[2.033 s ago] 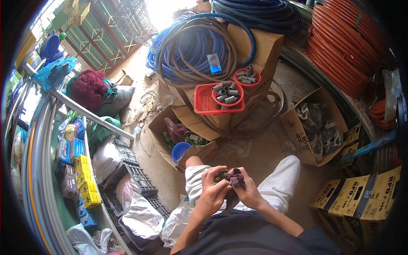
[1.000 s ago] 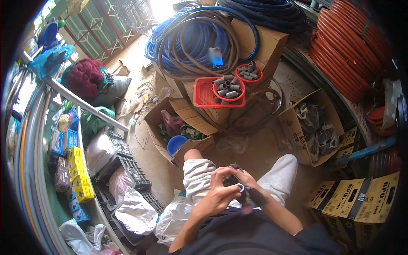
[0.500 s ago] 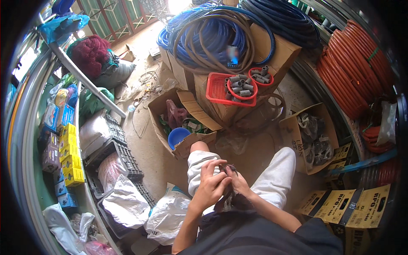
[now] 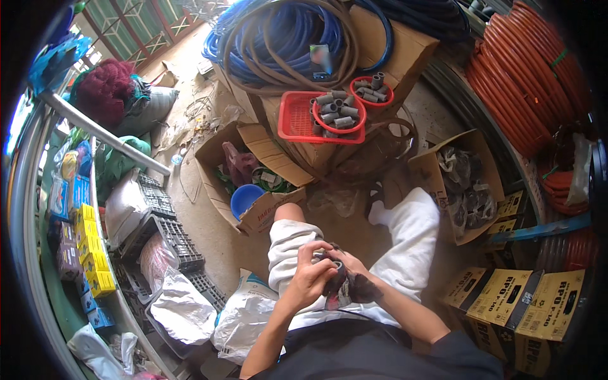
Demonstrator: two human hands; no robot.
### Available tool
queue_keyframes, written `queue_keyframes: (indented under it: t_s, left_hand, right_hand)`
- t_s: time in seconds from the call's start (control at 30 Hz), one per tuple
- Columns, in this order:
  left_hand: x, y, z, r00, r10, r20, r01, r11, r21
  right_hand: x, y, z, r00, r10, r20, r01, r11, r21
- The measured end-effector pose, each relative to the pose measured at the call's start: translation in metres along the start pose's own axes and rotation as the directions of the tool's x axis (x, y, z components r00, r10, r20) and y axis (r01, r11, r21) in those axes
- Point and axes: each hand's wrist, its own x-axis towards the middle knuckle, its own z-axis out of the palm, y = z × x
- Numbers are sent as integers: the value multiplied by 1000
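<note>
In front of my lap, my left hand [image 4: 311,277] is closed on a grey tubular pipe fitting [image 4: 340,268], whose round open end shows past the fingers. My right hand [image 4: 354,263] is closed round a dark, stained rag [image 4: 360,289] pressed against the fitting. The rag hangs below the fingers and partly hides the fitting. Ahead, similar short grey fittings [image 4: 345,122] fill a small round red basket [image 4: 361,128], which sits in a flat red plastic basket [image 4: 288,134]. Beside it, a second round red basket [image 4: 390,96] holds more fittings.
An open cardboard box [image 4: 212,183] with a blue bowl [image 4: 247,200] stands ahead-left. Another open box [image 4: 437,183] holds dark bagged things at right. Black crates [image 4: 180,244] and a white sack [image 4: 244,316] line the left. Blue hose coils [image 4: 278,38] lie on a large carton [image 4: 405,47].
The view has shifted, so the surroundings sit further left and higher. The fitting's round end has come into sight between my hands, and the rag now spreads over the right wrist side.
</note>
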Motion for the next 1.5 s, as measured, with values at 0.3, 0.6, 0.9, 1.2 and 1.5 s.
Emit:
queue_keyframes:
  t_s: [0.3, 0.6, 0.9, 1.2, 1.5]
  left_hand:
    - [76, -52, 46, 875, -257, -411, 228, 966, -118]
    - [251, -106, 5, 836, -405, -371, 273, 892, -359]
    - [390, -147, 19, 830, 14, -558, 142, 962, 234]
    - [352, -147, 12, 830, 29, -557, 221, 899, 377]
    - [356, -195, -50, 763, -636, -118, 577, 752, -319]
  right_hand:
    - [114, -61, -84, 904, -404, -141, 210, 707, -676]
    - [188, -75, -144, 994, -71, -80, -73, 106, -992]
    - [208, -58, -135, 995, 102, -1, 0, -6, -1000]
    - [211, -44, -135, 985, 170, 10, 26, -87, -996]
    - [213, -38, -128, 984, 174, 36, 63, -156, -986]
